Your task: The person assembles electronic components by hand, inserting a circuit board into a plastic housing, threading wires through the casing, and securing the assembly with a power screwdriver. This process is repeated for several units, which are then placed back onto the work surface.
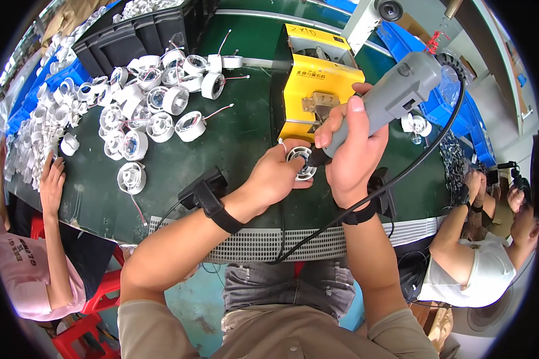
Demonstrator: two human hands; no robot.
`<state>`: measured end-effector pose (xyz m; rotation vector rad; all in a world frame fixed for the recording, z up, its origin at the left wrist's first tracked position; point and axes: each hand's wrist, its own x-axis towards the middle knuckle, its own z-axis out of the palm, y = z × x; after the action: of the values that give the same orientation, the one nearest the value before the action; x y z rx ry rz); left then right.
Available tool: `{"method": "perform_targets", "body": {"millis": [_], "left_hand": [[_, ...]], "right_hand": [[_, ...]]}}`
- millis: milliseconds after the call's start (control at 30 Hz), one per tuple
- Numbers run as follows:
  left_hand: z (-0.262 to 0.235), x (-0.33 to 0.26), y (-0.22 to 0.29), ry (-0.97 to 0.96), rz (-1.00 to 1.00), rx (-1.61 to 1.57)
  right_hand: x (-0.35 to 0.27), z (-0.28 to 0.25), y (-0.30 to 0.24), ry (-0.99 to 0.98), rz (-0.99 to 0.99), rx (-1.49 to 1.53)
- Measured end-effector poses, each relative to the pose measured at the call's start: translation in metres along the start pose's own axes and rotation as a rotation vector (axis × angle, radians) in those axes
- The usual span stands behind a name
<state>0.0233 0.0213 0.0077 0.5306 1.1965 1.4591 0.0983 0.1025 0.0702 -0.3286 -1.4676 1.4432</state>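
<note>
My right hand (359,143) is wrapped around a grey power screwdriver (395,94), its fingers closed on the body and the black tip slanting down to the left. My left hand (270,179) is pinched nearly closed, thumb over fingers, on a small white round part (307,172) lying right by that tip; from here I cannot tell whether the two touch. Just beyond my grip, on the green table (236,134), stands a yellow machine (317,81). Well left of my left hand I see a heap of white cups (175,100), with a black crate (138,40) behind it. Farther left, a co-worker's hand (52,179) rests beside more white pieces (33,140).
</note>
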Motion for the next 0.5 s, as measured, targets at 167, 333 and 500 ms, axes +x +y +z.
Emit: {"method": "perform_targets", "body": {"millis": [167,333,500], "left_hand": [[0.0002,-0.0003,-0.0004,0.005,-0.018,0.004],[-0.0001,0.0000,-0.0009,0.005,-0.026,0.015],[0.0016,0.0022,-0.0012,0.013,-0.004,-0.013]], "right_hand": [[-0.0013,-0.0004,-0.0022,0.007,-0.011,-0.015],[-0.0021,0.0006,-0.0010,0.018,-0.009,-0.007],[-0.0002,-0.0018,0.0030,0.003,-0.014,-0.008]]}}
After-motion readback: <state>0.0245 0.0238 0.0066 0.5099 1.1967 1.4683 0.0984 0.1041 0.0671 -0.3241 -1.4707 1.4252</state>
